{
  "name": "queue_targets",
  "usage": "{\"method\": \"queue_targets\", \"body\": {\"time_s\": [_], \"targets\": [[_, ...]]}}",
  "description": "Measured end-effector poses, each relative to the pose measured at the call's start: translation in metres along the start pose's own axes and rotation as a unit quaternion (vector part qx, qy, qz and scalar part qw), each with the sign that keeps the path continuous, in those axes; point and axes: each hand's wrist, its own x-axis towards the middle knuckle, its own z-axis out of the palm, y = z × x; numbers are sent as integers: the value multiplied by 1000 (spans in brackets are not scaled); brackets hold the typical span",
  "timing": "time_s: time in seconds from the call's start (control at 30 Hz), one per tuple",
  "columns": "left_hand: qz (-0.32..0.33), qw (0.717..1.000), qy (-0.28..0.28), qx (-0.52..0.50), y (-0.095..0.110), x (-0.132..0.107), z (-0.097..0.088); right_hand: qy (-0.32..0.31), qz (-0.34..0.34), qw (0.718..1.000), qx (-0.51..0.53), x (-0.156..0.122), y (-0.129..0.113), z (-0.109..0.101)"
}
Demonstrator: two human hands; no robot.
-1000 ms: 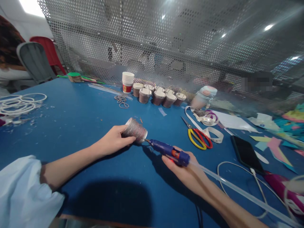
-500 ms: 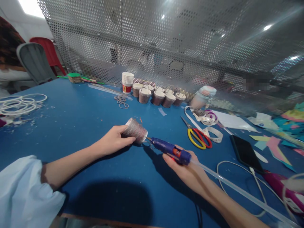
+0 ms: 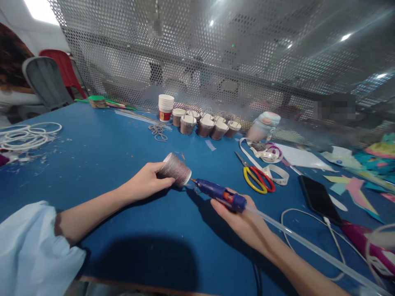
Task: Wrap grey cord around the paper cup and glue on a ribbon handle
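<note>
My left hand (image 3: 152, 179) is closed around a paper cup (image 3: 175, 169) wound with grey-brown cord, tipped on its side above the blue table (image 3: 123, 234). The cup's white base rim points right. In my right hand (image 3: 237, 220) is a blue glue gun (image 3: 217, 193), its nozzle close to that rim; I cannot tell whether they touch. A long clear glue stick (image 3: 296, 234) runs from the gun's back end down to the right.
At the back stand several cord-wrapped cups (image 3: 204, 126) with handles and a stack of paper cups (image 3: 166, 107). To the right lie scissors (image 3: 257, 176), a measuring tape (image 3: 276, 174), a phone (image 3: 319, 199) and a cable. White cord loops (image 3: 27, 135) lie at the left.
The glue gun and my right hand have shifted very slightly left. The cup has turned a little in my left hand.
</note>
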Motion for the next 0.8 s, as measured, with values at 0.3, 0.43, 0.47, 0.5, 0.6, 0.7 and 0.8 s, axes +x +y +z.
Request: {"method": "queue_targets", "body": {"time_s": [0.3, 0.43, 0.47, 0.5, 0.6, 0.7, 0.8], "targets": [[20, 1000, 10, -1, -2, 1, -2, 26, 4, 999, 22, -1, -2, -2], [16, 1000, 20, 6, -1, 2, -2, 2, -1, 1000, 19, -4, -2, 0], [16, 1000, 17, 4, -1, 2, -1, -4, -4, 1000, 17, -4, -1, 0], [17, 1000, 14, 2, 0, 2, -1, -9, -6, 1000, 15, -4, -1, 1], [24, 1000, 7, -2, 0, 0, -1, -8, 1, 1000, 16, -3, 0, 1], [31, 1000, 0, 3, -2, -1, -3, 5, 0, 1000, 24, -2, -2, 0], [39, 999, -8, 10, -4, -1, -4, 14, -2, 1000, 24, -1, -3, -2]]}}
